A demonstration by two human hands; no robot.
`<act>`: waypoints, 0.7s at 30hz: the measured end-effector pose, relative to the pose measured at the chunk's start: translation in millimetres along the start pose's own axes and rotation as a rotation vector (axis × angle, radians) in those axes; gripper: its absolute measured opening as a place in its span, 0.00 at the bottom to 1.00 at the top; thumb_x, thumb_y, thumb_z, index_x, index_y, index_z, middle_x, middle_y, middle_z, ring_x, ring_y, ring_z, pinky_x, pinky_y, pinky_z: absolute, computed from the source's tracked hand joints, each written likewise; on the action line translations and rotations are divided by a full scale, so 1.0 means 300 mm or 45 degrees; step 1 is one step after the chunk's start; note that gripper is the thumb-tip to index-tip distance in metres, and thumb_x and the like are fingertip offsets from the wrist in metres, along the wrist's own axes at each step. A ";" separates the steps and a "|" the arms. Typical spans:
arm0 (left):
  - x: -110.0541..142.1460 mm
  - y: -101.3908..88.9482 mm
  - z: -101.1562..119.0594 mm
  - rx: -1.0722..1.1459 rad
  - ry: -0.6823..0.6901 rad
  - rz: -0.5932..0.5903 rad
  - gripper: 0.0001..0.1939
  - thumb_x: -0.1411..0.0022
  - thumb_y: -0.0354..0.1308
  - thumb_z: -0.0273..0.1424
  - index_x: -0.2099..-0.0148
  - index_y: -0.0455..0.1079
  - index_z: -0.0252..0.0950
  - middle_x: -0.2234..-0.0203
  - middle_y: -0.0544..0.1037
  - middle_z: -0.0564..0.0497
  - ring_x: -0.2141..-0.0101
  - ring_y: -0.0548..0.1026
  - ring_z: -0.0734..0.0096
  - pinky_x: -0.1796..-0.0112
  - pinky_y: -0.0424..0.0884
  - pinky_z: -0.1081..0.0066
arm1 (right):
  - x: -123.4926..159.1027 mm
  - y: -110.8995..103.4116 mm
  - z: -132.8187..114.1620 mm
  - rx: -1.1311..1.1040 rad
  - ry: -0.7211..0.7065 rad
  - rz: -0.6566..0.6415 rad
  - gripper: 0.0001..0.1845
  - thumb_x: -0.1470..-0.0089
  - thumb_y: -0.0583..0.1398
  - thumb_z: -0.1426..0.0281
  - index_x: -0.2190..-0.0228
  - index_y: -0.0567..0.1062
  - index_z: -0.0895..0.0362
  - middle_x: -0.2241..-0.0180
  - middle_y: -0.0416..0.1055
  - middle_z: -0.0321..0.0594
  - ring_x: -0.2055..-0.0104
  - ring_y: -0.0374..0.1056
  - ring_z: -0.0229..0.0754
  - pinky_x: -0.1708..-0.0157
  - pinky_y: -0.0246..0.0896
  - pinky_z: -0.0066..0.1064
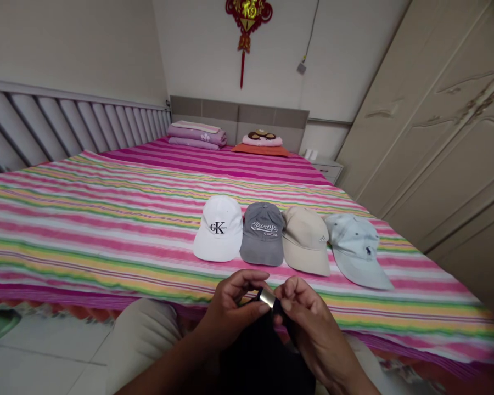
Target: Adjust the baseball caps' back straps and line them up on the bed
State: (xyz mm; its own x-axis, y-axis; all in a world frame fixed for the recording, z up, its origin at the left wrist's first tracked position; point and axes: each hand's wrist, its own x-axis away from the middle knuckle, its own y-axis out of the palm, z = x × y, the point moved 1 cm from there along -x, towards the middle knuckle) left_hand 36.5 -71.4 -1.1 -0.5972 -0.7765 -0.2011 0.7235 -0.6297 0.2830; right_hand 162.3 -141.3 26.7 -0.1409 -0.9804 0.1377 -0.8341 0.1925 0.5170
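Observation:
Low in the middle of the head view, I hold what looks like a black cap (263, 351) over my lap, its strap towards the bed. A shiny metal buckle (267, 297) sits on that strap. My left hand (234, 310) is closed about the buckle, with the thumb against its near side. On the right of the buckle, my right hand (310, 318) pinches the black strap between thumb and fingers. Beyond my hands, a white cap (220, 230), a grey cap (263, 233), a beige cap (307, 241) and a pale blue cap (358, 249) lie in a row.
A striped sheet (107, 230) covers the bed. Folded purple bedding (195, 135) and a pink pile (262, 141) rest near the headboard (271, 118). Slatted railing (82, 120) runs along the left, and a wardrobe (428, 120) stands at the right.

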 end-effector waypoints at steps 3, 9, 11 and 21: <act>-0.002 0.000 0.001 0.010 0.040 -0.007 0.19 0.53 0.63 0.28 0.56 0.67 0.35 0.69 0.74 0.48 0.68 0.72 0.72 0.65 0.66 0.72 | 0.002 -0.006 -0.002 0.021 0.011 -0.034 0.17 0.60 0.65 0.70 0.76 0.60 0.55 0.76 0.61 0.30 0.80 0.58 0.31 0.85 0.49 0.20; -0.004 0.000 0.006 -0.005 -0.051 -0.081 0.16 0.53 0.63 0.28 0.59 0.69 0.35 0.70 0.74 0.50 0.70 0.72 0.73 0.67 0.66 0.72 | -0.011 -0.015 -0.002 0.141 -0.075 -0.007 0.19 0.62 0.67 0.69 0.76 0.60 0.55 0.78 0.63 0.29 0.80 0.57 0.30 0.81 0.52 0.22; -0.004 -0.005 0.007 0.004 -0.058 -0.076 0.13 0.54 0.63 0.28 0.63 0.71 0.34 0.71 0.74 0.50 0.70 0.72 0.73 0.67 0.66 0.73 | -0.013 -0.023 -0.005 0.274 -0.088 -0.010 0.18 0.61 0.66 0.67 0.77 0.61 0.56 0.79 0.62 0.29 0.81 0.55 0.29 0.82 0.49 0.21; -0.006 -0.003 0.008 -0.060 -0.066 -0.017 0.13 0.57 0.65 0.29 0.66 0.72 0.33 0.74 0.74 0.51 0.72 0.70 0.75 0.70 0.65 0.75 | -0.021 -0.069 0.015 0.485 0.091 -0.154 0.18 0.55 0.61 0.57 0.80 0.65 0.59 0.86 0.60 0.30 0.85 0.51 0.29 0.85 0.42 0.22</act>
State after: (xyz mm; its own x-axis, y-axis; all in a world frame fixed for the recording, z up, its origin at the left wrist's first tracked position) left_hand 35.9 -69.4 1.3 -0.6231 -0.7666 -0.1554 0.7301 -0.6412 0.2362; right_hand 178.1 -139.4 11.2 -0.0031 -0.9871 0.1602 -0.9822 0.0331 0.1847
